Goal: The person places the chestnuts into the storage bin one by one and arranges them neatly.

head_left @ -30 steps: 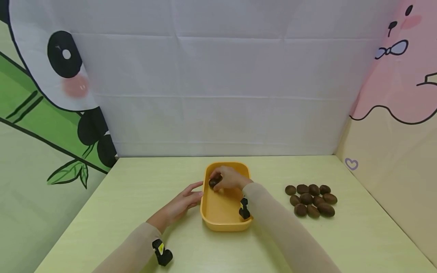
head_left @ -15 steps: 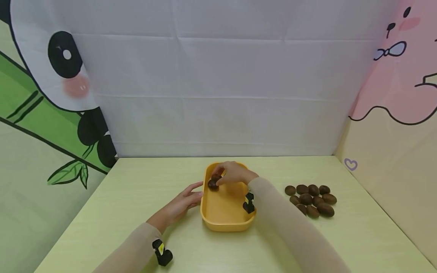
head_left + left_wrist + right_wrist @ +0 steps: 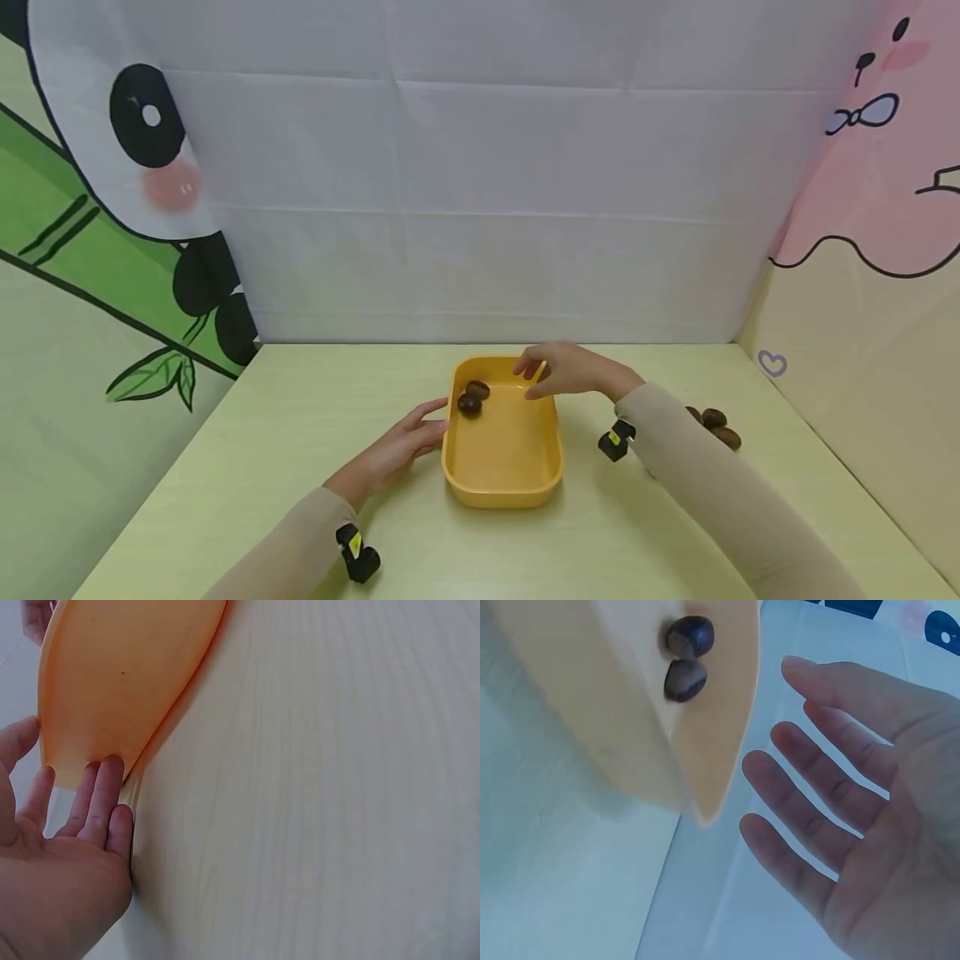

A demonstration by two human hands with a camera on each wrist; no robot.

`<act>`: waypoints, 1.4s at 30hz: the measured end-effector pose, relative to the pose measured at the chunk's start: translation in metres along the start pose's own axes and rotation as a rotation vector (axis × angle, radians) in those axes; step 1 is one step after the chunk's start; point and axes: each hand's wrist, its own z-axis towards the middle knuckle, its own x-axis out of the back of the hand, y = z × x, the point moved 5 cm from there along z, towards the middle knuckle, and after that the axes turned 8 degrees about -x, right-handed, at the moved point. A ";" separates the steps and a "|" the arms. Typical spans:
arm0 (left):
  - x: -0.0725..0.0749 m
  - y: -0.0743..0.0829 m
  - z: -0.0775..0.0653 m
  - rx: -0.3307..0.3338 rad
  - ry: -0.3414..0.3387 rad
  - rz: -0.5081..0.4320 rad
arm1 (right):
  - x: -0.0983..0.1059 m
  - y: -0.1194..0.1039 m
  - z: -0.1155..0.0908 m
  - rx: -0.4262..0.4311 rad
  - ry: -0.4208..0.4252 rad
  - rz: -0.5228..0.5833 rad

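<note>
A creased white backdrop [image 3: 495, 208] rises behind a pale table [image 3: 337, 383] between cartoon-decorated walls [image 3: 67, 458].

The right hand [image 3: 573, 368] no longer touches the far brown nut [image 3: 477, 390] inside the yellow tray [image 3: 502, 483]; fingers parted, it is now over the tray's far right rim. Its sleeve [image 3: 720, 475], now farther right of the tray, hides most of the nut cluster [image 3: 714, 418] there.

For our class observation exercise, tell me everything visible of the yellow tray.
The yellow tray looks like plastic: oblong, with rounded corners, raised walls and a flat bottom. It sits upright on the pale table, longer from near to far. Two dark brown nuts lie inside, toward its far left corner. The left hand touches its left wall.
</note>
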 end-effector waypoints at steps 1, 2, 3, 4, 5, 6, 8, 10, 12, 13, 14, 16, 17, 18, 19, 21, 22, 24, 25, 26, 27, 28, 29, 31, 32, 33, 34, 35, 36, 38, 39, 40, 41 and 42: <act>0.000 0.000 0.000 0.002 0.001 0.001 | 0.002 0.004 -0.006 0.004 0.001 0.001; 0.000 0.000 0.000 0.004 0.003 0.002 | 0.003 0.009 -0.013 0.000 0.001 -0.001; 0.000 -0.001 0.000 0.005 0.004 0.003 | 0.005 0.013 -0.020 0.002 0.003 -0.002; 0.000 -0.001 0.000 0.006 0.003 0.003 | 0.005 0.018 -0.027 0.001 0.005 -0.005; 0.000 -0.001 0.000 0.007 0.003 0.003 | 0.006 0.024 -0.034 -0.001 0.006 -0.005; 0.000 -0.001 -0.001 0.008 0.002 0.003 | 0.006 0.030 -0.042 -0.007 0.006 -0.004; 0.000 0.000 -0.001 0.007 0.003 0.005 | 0.004 0.044 -0.056 -0.025 0.005 -0.003; 0.000 0.000 -0.001 0.007 0.000 0.007 | 0.001 0.057 -0.069 -0.037 0.000 -0.001; 0.000 0.001 -0.001 0.006 -0.001 0.006 | -0.004 0.071 -0.081 -0.056 -0.004 0.005; 0.000 0.001 -0.001 0.008 -0.001 0.004 | -0.007 0.077 -0.087 -0.061 -0.003 0.007; 0.000 0.001 0.000 0.009 -0.001 0.001 | -0.009 0.083 -0.094 -0.063 0.001 0.002; 0.000 0.001 0.000 0.009 -0.002 -0.004 | -0.013 0.093 -0.106 -0.061 0.013 -0.002; 0.001 0.001 0.001 0.002 -0.005 -0.001 | -0.014 0.098 -0.112 -0.061 0.021 -0.007; 0.001 0.001 0.001 0.002 -0.005 -0.003 | -0.015 0.101 -0.117 -0.056 0.034 -0.014; 0.001 0.000 0.001 0.003 -0.004 -0.004 | -0.016 0.105 -0.123 -0.051 0.050 -0.026; 0.001 0.000 0.001 0.003 -0.003 -0.004 | -0.017 0.111 -0.133 -0.050 0.082 -0.042; 0.002 -0.001 0.001 0.003 -0.003 -0.002 | -0.018 0.114 -0.137 -0.046 0.097 -0.053; 0.002 -0.002 0.000 0.010 0.001 -0.005 | -0.019 0.120 -0.143 -0.033 0.123 -0.068; 0.002 -0.002 0.000 0.009 0.001 -0.004 | -0.020 0.122 -0.146 -0.025 0.130 -0.069; 0.002 -0.002 0.000 0.006 -0.001 -0.003 | -0.021 0.125 -0.148 -0.015 0.135 -0.064; 0.002 -0.001 0.000 0.003 -0.003 0.001 | -0.022 0.127 -0.149 -0.002 0.137 -0.061; 0.002 -0.001 0.000 0.000 -0.004 0.003 | -0.023 0.129 -0.150 0.003 0.144 -0.059; 0.002 -0.001 0.000 -0.001 -0.003 0.003 | -0.023 0.130 -0.152 0.007 0.152 -0.058; 0.001 -0.001 0.001 -0.003 -0.001 -0.001 | -0.025 0.132 -0.153 0.017 0.165 -0.058; 0.001 -0.001 0.001 -0.001 0.000 -0.001 | -0.025 0.132 -0.153 0.017 0.174 -0.064; 0.002 -0.002 0.001 0.001 0.001 -0.002 | -0.026 0.132 -0.154 0.023 0.183 -0.075; 0.002 -0.002 0.001 0.003 0.004 -0.004 | -0.026 0.132 -0.154 0.028 0.192 -0.089; 0.002 -0.002 0.001 0.004 0.006 -0.005 | -0.027 0.131 -0.154 0.032 0.203 -0.107; 0.002 -0.002 0.001 0.005 0.007 -0.005 | -0.028 0.131 -0.153 0.035 0.214 -0.128; 0.002 -0.002 0.001 0.007 0.010 -0.004 | -0.030 0.131 -0.152 0.036 0.234 -0.171; 0.002 -0.002 0.001 0.008 0.011 -0.004 | -0.030 0.131 -0.152 0.037 0.241 -0.192; 0.002 -0.002 0.001 0.008 0.012 -0.005 | -0.031 0.130 -0.152 0.032 0.246 -0.209; 0.002 -0.002 0.001 0.002 0.009 0.000 | -0.031 0.130 -0.151 0.027 0.250 -0.223; 0.002 -0.001 0.001 0.003 0.010 0.001 | -0.031 0.130 -0.151 0.027 0.251 -0.232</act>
